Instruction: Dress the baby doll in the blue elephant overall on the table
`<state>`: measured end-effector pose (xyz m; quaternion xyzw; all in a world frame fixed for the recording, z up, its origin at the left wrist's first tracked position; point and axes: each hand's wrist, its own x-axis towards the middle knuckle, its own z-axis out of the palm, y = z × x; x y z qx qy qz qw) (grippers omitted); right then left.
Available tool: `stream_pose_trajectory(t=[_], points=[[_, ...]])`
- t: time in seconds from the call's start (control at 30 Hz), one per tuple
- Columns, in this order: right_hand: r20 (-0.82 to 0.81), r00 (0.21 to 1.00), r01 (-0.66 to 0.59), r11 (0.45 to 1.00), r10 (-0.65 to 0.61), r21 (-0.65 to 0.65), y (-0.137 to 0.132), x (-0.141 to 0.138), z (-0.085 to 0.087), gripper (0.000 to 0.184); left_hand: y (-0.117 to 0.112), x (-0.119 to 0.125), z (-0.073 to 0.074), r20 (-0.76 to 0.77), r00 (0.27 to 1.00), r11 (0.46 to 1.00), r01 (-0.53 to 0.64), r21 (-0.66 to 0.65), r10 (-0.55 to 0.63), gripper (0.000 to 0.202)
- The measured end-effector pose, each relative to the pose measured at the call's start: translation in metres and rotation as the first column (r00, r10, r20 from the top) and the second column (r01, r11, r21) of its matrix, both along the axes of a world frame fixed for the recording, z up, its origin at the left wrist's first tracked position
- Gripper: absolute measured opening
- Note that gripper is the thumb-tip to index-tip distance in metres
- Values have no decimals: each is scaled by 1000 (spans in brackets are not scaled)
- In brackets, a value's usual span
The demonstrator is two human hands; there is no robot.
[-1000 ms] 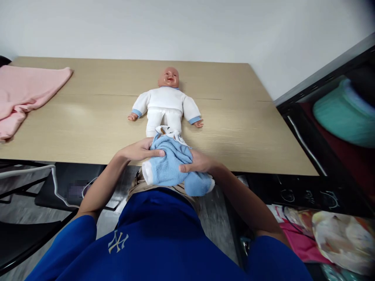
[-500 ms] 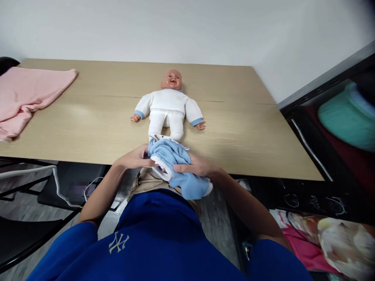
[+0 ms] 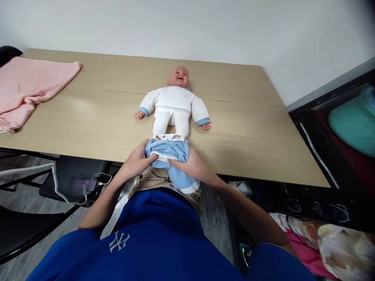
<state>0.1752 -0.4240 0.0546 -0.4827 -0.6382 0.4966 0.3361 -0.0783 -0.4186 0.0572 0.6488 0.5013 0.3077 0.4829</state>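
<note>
A baby doll [image 3: 172,101] in a white top with blue cuffs lies on its back on the table, head toward the wall. At its feet, by the table's front edge, I hold a bunched blue garment [image 3: 166,147] with white trim and a printed white patch; its exact kind is hard to make out. My left hand [image 3: 138,159] grips its left side, thumb on the white-trimmed opening. My right hand [image 3: 190,164] grips the right side, thumb on the same trim. One blue end with a white cuff hangs below my right hand. The doll's feet are hidden behind the cloth.
A pink cloth [image 3: 32,86] lies at the left of the wooden table [image 3: 249,128]. Black chairs [image 3: 26,232] and a white cable [image 3: 55,181] are below left. A black shelf unit with a teal object [image 3: 354,125] and bagged items [image 3: 342,249] stands at right.
Both thumbs have come closer together on the white trim, and the opening has flattened. The garment's hanging end has swung left and up a little. The view has shifted slightly.
</note>
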Motion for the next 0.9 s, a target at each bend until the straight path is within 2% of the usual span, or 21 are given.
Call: stream_pose_trajectory(t=[0.1, 0.2, 0.37, 0.53, 0.6, 0.7, 0.8, 0.9], points=[[220, 960, 147, 982, -171, 120, 3, -5, -9, 23, 3, 2, -9, -162, 985, 998, -56, 12, 58, 37], [332, 914, 168, 962, -233, 213, 9, -6, -19, 21, 8, 7, -16, -238, 967, 995, -88, 37, 94, 28], [372, 881, 167, 928, -292, 333, 24, -4, -35, 38, 28, 16, -26, -166, 980, 991, -98, 93, 113, 25], [347, 862, 217, 888, -368, 405, 59, 4, -46, 52, 59, 27, -35, -191, 972, 982, -107, 156, 136, 18], [347, 863, 217, 890, -367, 401, 75, 7, -44, 53, 71, 31, -33, -213, 967, 981, -107, 160, 140, 19], [350, 875, 188, 901, -334, 390, 88, 10, -33, 49, 79, 33, -21, -238, 963, 986, -99, 133, 128, 22], [375, 884, 126, 914, -280, 385, 82, 9, -20, 44, 73, 28, -9, -232, 969, 995, -75, 67, 88, 28], [450, 871, 32, 937, -197, 348, 65, 4, -11, 38, 59, 17, -8, -240, 969, 999, -51, 3, 50, 33]])
